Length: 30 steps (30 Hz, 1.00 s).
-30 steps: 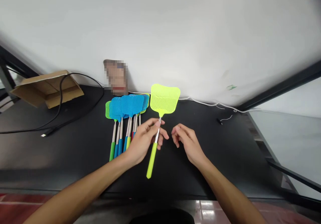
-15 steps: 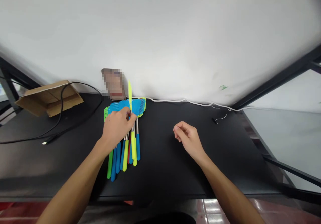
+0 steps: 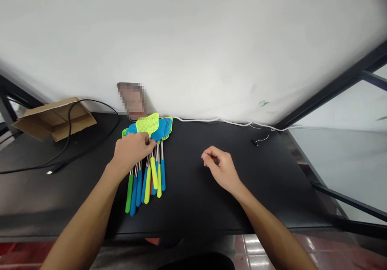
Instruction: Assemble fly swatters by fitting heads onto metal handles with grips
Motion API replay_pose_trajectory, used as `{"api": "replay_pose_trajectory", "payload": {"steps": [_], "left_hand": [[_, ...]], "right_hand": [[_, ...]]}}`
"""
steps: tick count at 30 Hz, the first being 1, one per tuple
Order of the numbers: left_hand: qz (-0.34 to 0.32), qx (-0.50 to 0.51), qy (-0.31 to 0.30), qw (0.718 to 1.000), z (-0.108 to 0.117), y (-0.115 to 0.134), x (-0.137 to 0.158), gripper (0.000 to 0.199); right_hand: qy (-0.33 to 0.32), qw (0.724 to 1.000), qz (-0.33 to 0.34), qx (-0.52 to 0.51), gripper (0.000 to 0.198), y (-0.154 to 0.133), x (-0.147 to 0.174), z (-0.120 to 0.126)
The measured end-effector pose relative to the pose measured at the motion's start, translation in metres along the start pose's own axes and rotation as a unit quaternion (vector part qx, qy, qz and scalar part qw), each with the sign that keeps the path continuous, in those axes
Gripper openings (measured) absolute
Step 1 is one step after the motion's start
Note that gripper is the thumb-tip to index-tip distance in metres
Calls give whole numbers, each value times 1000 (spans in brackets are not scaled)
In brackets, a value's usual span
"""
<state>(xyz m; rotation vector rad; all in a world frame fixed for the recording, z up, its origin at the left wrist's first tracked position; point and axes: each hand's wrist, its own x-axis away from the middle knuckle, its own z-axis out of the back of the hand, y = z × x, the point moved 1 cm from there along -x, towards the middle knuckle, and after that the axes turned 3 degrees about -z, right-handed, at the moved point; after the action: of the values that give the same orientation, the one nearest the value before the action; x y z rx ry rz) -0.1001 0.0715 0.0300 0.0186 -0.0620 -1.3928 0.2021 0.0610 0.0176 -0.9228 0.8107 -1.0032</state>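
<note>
My left hand (image 3: 133, 149) is closed on the metal shaft of a yellow fly swatter (image 3: 148, 123), just below its mesh head. The swatter lies flat over a pile of others, its yellow handle pointing toward me. Beneath it are several blue fly swatters (image 3: 163, 175), more yellow ones and a green fly swatter (image 3: 129, 193). A bit of red handle shows between them; my hand covers part of the shafts. To the right, above the black table, my right hand (image 3: 222, 167) has its fingers curled and thumb against them, with nothing visible inside.
An open cardboard box (image 3: 54, 120) lies on the left, with a black cable (image 3: 70, 120) looping past it. A phone-like blurred item (image 3: 132, 100) leans on the wall. Along the wall runs a white cord (image 3: 196, 120); a small black connector (image 3: 254, 143) lies at right.
The yellow fly swatter, edge-on before, has turned so its mesh head lies flat on the pile. My left hand still grips it. My right hand keeps the same curled pose.
</note>
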Motion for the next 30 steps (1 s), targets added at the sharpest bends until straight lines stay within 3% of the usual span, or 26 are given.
{"api": "replay_pose_trajectory", "payload": {"steps": [13,21,25,30], "left_hand": [[-21,9,-6,1000,1,1,4,32],[-14,4,-1,1000,2,1,6,43],[-2,-21,18,1000,4,3,7,52],[7,-34,49,998,5,10,9,49]], "right_hand": [[-32,997,17,71,23,4,2,-5],[-33,993,22,113,21,2,2,-5],[-37,982,53,175,17,0,4,-6],[-56,953,113,275,15,0,6,-10]]}}
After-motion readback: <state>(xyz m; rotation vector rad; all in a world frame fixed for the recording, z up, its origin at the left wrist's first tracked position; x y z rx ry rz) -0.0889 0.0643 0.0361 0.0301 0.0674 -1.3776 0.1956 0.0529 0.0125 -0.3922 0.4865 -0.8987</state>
